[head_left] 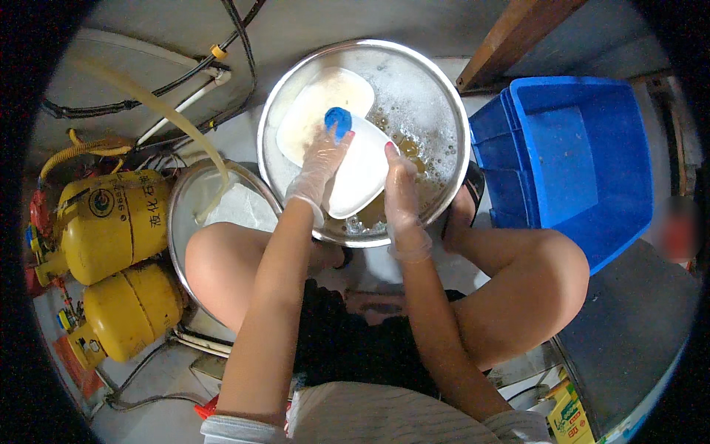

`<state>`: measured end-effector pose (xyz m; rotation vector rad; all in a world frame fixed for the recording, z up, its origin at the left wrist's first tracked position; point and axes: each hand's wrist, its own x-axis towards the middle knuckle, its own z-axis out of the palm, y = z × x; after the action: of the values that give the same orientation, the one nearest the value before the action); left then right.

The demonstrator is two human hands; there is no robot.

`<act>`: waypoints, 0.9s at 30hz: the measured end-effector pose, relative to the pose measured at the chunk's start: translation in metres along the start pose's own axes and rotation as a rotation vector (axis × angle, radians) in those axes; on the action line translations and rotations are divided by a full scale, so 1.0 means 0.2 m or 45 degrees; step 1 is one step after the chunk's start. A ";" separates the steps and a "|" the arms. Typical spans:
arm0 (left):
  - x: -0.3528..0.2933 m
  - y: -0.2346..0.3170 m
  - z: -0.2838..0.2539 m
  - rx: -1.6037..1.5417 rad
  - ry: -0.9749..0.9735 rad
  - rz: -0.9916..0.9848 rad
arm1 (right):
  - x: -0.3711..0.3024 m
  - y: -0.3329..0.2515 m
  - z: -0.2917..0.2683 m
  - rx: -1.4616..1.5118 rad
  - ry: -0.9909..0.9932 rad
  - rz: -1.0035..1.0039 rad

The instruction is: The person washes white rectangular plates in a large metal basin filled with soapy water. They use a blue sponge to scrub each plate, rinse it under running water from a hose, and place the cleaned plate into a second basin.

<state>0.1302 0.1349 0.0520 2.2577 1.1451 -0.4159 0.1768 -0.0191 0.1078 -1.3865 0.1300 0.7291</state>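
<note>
A white, oblong dish [359,172] is held tilted over a large round metal basin [457,96] of foamy, brownish water. My gloved left hand [325,163] grips a blue scrubber [338,122] and presses it near the dish's upper left edge. On the other side, my gloved right hand [401,189] clasps the dish's right rim, thumb up along the edge; the fingers underneath are hidden. A second white dish [318,103] lies in the basin behind, partly covered by the first one and by my left hand. Both gloves are clear plastic.
A second metal basin [177,222] with water stands at the left, a pale hose [174,118] running into it. Two yellow gas cylinders [111,229] lie farther left. Blue plastic bins [592,163] stand at the right. A wooden post [510,41] slants behind the basin.
</note>
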 end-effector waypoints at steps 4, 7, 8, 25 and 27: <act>0.12 -0.18 0.13 0.197 0.414 -0.060 | -0.04 -0.05 0.07 -0.024 0.055 0.022; -0.03 0.06 0.05 -0.242 0.074 -0.053 | 0.01 0.00 0.01 -0.043 0.061 0.054; -0.07 0.00 0.06 -0.498 0.080 0.046 | -0.02 -0.01 0.05 0.030 0.026 0.049; -0.37 0.04 0.03 -0.404 -0.028 -0.146 | -0.01 -0.03 0.03 0.178 0.068 -0.053; -0.23 0.03 0.03 -0.427 -0.091 -0.321 | 0.01 0.00 0.01 0.080 0.122 -0.043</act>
<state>0.1087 0.0993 0.0727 1.8060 1.3563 -0.3670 0.1773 -0.0160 0.1078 -1.3604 0.2024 0.6257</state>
